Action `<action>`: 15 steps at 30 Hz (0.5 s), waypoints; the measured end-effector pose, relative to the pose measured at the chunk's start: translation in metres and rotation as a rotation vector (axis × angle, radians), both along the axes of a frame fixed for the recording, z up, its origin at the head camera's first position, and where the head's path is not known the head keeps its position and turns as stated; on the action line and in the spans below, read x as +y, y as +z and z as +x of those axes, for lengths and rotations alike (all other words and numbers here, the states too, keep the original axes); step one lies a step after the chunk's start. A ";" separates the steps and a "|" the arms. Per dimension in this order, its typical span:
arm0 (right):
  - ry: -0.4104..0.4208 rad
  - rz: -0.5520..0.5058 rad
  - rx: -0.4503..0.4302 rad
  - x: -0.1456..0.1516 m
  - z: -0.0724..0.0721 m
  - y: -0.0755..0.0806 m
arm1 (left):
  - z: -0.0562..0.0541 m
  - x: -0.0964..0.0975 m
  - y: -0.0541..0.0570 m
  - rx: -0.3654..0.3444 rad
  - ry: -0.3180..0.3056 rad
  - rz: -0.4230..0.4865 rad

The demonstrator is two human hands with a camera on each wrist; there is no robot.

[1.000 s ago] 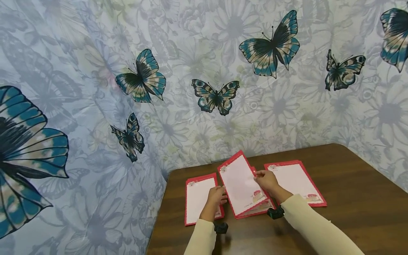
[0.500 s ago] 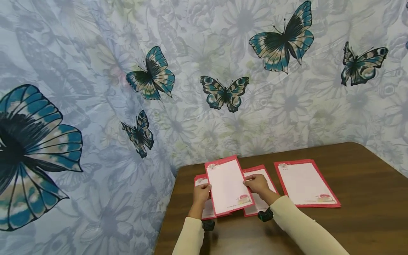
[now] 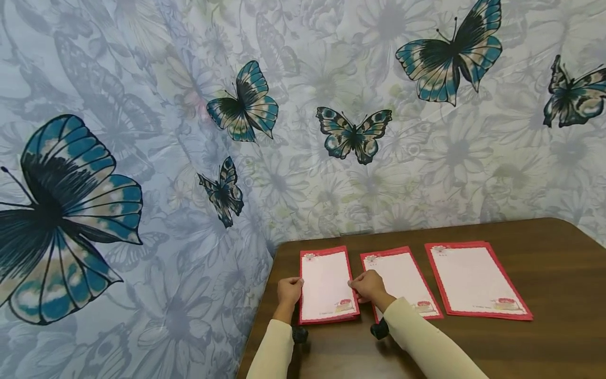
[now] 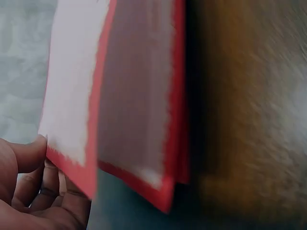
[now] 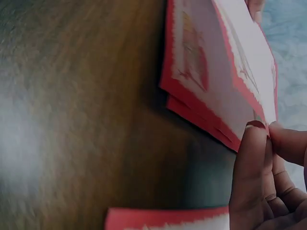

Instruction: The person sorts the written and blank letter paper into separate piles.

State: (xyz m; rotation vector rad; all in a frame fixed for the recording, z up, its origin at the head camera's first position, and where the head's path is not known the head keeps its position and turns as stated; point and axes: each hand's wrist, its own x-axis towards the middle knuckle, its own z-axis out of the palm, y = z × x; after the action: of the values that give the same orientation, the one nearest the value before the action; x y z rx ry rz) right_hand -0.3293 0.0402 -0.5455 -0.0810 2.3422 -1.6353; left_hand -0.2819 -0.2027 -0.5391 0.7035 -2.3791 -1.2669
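Observation:
A sheet of paper (image 3: 326, 284) with a red border, a small flower print at its top left and a cake-like print at its bottom right is held just above the left stack. My left hand (image 3: 289, 292) pinches its left edge between thumb and fingers; my right hand (image 3: 370, 288) pinches the right edge. In the left wrist view, a gap shows between the held sheet (image 4: 72, 86) and the similar sheets (image 4: 139, 96) below. The right wrist view shows the thumb and a finger gripping the sheet's edge (image 5: 254, 72) over the stack (image 5: 201, 105).
A middle stack of like sheets (image 3: 400, 279) lies partly behind my right hand, and a third stack (image 3: 475, 279) sits to its right. All rest on a brown wooden table (image 3: 521, 352). A butterfly-patterned wall (image 3: 284, 200) stands behind the table and at its left.
Both hands have carried the sheet from over the middle stack leftward and lowered it over the left stack. The left hand took hold of its left edge on the way. The head view has shifted left.

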 end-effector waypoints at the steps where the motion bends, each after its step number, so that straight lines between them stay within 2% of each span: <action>1: 0.001 0.017 0.004 -0.002 0.001 -0.002 | 0.000 -0.001 -0.001 -0.007 0.001 -0.018; 6: 0.009 0.079 0.015 -0.006 0.005 -0.008 | 0.000 -0.001 -0.007 -0.017 0.007 -0.099; 12: 0.004 0.111 0.013 -0.006 0.006 -0.009 | 0.000 0.004 -0.003 -0.057 0.001 -0.167; 15: 0.006 0.135 0.009 -0.007 0.005 -0.008 | -0.001 0.004 0.000 -0.087 0.003 -0.170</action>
State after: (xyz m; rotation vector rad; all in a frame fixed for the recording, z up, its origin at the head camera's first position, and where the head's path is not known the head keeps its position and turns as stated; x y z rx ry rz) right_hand -0.3246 0.0334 -0.5533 -0.0684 2.4494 -1.4720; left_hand -0.2832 -0.1987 -0.5392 0.7223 -2.5179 -1.0372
